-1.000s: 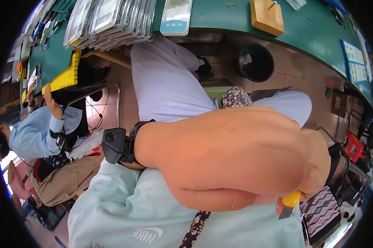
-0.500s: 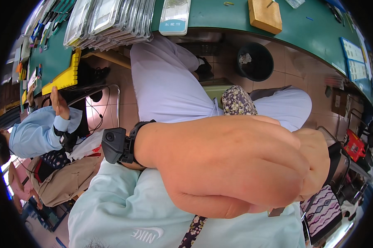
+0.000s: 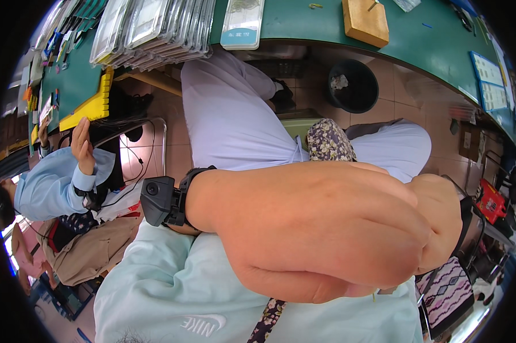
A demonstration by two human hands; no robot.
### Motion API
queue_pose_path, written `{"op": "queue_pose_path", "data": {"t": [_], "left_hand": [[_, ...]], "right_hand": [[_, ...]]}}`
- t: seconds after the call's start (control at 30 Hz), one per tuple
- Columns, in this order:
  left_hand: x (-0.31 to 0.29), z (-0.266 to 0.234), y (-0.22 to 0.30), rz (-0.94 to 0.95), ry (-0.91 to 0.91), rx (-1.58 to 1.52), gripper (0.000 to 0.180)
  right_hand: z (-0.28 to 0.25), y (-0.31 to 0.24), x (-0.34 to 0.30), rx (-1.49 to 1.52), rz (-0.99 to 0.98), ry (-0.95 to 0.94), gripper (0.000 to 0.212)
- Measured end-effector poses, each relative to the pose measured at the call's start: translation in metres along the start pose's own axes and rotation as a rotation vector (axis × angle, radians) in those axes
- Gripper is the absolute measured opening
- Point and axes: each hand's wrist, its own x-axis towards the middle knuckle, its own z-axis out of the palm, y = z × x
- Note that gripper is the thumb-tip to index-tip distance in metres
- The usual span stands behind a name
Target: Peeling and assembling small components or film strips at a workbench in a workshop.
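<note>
Currently, your left hand (image 3: 326,234) is curled, partly masking your right hand (image 3: 441,220); whether the fingers pinch anything is hidden. A grey edge (image 3: 387,290) shows just below; if sharp, slipping could cut you.

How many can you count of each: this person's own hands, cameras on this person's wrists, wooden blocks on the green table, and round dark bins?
Hands: 2 (left hand, right hand)
Wrist camera: 1 showing
Wooden block: 1
Round bin: 1
Total: 5
</note>
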Motion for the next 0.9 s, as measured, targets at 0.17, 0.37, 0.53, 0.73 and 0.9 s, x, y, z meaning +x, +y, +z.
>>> {"op": "queue_pose_path", "data": {"t": [0.17,0.37,0.53,0.73,0.9], "left_hand": [[-0.001,0.001,-0.001,0.011,-0.006,-0.006,0.018],[-0.003,0.001,-0.003,0.030,-0.006,-0.014,0.025],[-0.006,0.001,-0.003,0.027,-0.021,-0.027,0.028],[-0.007,-0.003,0.000,-0.058,-0.082,-0.027,0.029],[-0.001,-0.009,0.008,-0.147,-0.176,0.006,0.029]], "right_hand": [[-0.003,0.001,0.001,0.048,-0.017,-0.090,0.029],[-0.003,0.002,0.001,0.061,-0.035,-0.074,0.029],[-0.014,-0.001,0.007,0.067,0.005,-0.188,0.028],[-0.024,-0.003,0.017,0.084,0.051,-0.379,0.032],[-0.028,-0.003,0.000,0.035,0.088,-0.389,0.035]]}}
